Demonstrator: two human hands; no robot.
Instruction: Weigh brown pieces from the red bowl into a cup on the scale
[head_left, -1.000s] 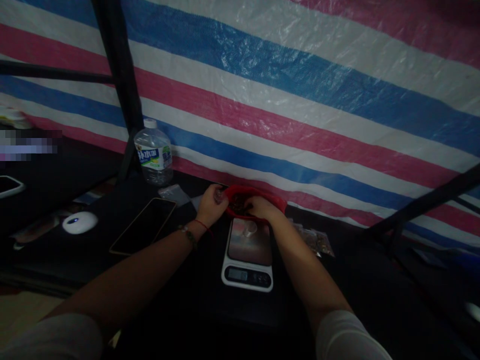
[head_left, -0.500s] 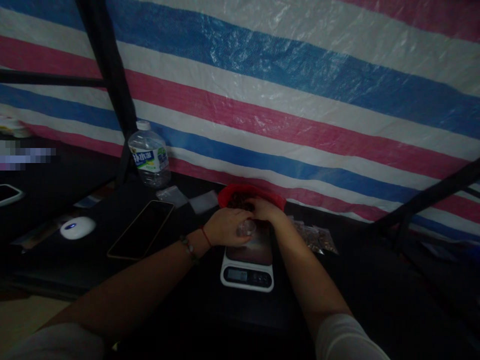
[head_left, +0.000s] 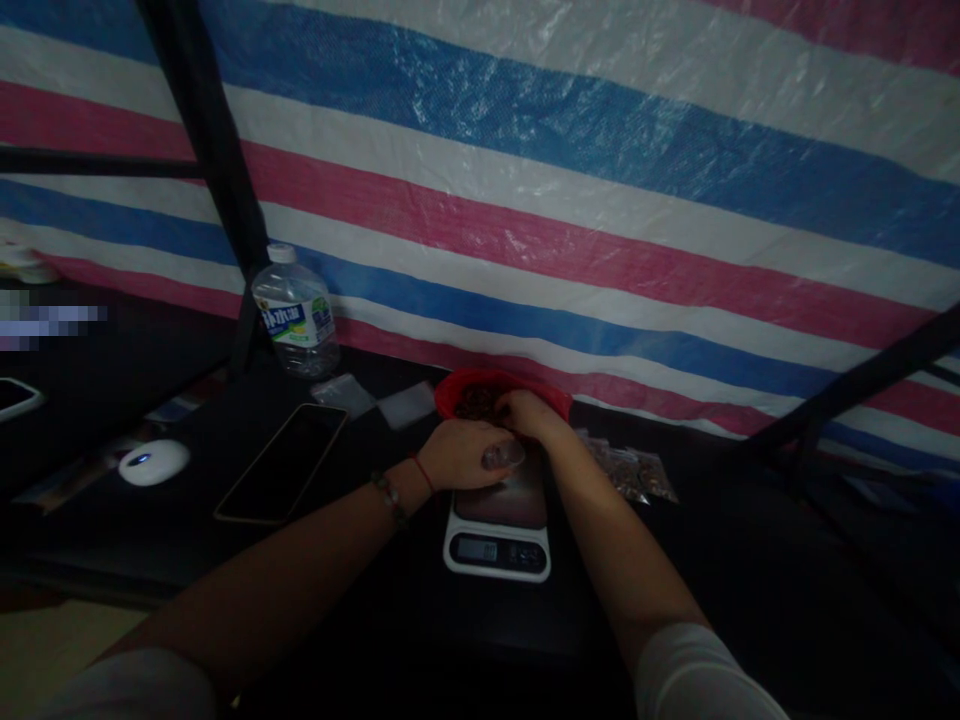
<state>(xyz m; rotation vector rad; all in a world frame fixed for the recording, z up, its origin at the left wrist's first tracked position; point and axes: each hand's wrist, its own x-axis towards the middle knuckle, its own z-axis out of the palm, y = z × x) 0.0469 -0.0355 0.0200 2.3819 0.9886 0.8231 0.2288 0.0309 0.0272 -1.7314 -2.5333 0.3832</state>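
My left hand is closed around a small clear plastic cup and holds it tilted over the kitchen scale. The scale has a white body, a metal top and a small display whose digits are too dim to read surely. Behind it sits a red bowl with small dark brown pieces in it. My right hand reaches into this bowl, its fingers bent down at the pieces. The fingertips are partly hidden, and what they pinch is too small to name.
Several filled clear bags lie right of the scale. Left are flat clear bags, a phone, a white rounded device and a large plastic bottle. A striped tarp hangs behind, with dark frame bars.
My left hand and the cup have shifted slightly to the right. My right hand stays in the red bowl, with its fingers a little moved among the pieces.
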